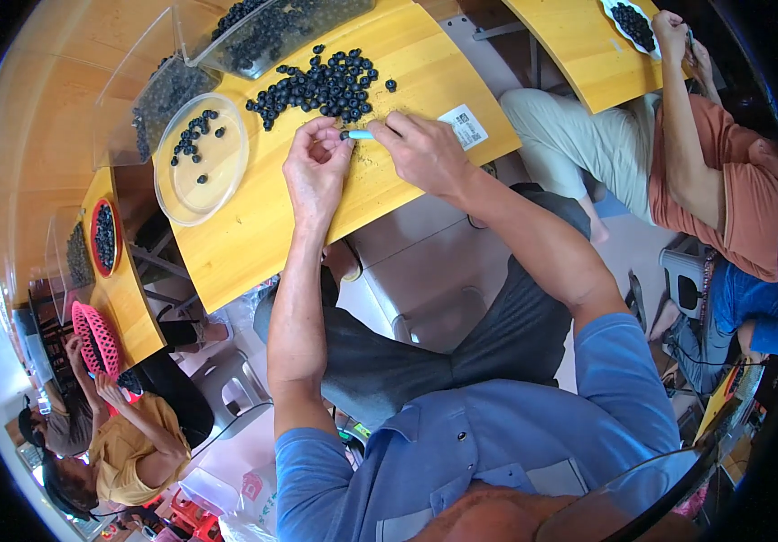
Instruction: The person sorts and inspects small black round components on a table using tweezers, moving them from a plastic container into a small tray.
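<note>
Over the near part of the yellow wooden table [271, 235], my left hand [318, 176] pinches a single dark blueberry [344, 135] between thumb and fingertips. My right hand [427, 155] grips a slim light-blue tool [361, 135], its tip at the berry; the tip is too small to make out. Just beyond both hands lies a loose pile of blueberries [321, 86]. Left of my left hand, a shallow clear round tray [213, 203] has several berries [192, 140] in it. Small dark crumbs dot the wood under my hands.
Clear plastic bins [262, 59] of blueberries stand at the far left. A white printed label [464, 126] lies right of my right hand. At right, another person [714, 172] works by a white plate [619, 23]; at left, one [140, 443] holds a pink basket [95, 339].
</note>
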The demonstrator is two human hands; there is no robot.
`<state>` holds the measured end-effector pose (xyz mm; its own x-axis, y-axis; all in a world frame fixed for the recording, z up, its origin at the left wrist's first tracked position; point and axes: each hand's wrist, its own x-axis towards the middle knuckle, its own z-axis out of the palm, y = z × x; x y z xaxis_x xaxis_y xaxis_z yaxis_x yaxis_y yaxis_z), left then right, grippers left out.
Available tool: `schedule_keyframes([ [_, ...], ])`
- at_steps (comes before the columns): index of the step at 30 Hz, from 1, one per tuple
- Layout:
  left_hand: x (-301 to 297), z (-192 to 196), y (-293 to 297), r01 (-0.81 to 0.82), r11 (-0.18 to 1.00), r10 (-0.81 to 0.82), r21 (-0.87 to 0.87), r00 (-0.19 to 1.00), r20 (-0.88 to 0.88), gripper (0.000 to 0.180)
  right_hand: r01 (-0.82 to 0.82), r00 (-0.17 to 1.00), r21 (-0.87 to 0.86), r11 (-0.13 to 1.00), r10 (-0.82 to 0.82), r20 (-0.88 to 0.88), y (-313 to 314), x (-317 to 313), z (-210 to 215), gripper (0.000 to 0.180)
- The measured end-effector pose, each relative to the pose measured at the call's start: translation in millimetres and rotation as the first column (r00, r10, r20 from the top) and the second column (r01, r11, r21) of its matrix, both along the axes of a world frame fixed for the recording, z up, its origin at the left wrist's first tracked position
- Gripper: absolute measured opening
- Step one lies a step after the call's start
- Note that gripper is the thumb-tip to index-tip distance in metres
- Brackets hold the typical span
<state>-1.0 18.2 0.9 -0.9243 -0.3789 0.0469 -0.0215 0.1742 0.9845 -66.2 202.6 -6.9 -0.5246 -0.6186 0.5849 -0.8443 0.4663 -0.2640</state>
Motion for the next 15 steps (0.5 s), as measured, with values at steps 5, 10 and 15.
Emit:
schedule_keyframes([
  [5,3,6,3,-0.036,0.999,0.035,0.017,0.999,0.006,0.036,0.001,1.0,-0.025,1.0,0.0,0.014,-1,-1,-1,0.026],
  [10,18,11,-9,-0.054,0.998,0.058,0.025,0.977,-0.206,0.026,0.057,0.994,0.071,0.996,-0.063,0.09,-3,0,1,0.019],
  [15,23,21,-83,-0.411,0.903,0.34,-0.121,0.859,-0.384,0.014,0.023,0.998,0.006,1.0,-0.023,0.055,-2,0,0,0.024],
])
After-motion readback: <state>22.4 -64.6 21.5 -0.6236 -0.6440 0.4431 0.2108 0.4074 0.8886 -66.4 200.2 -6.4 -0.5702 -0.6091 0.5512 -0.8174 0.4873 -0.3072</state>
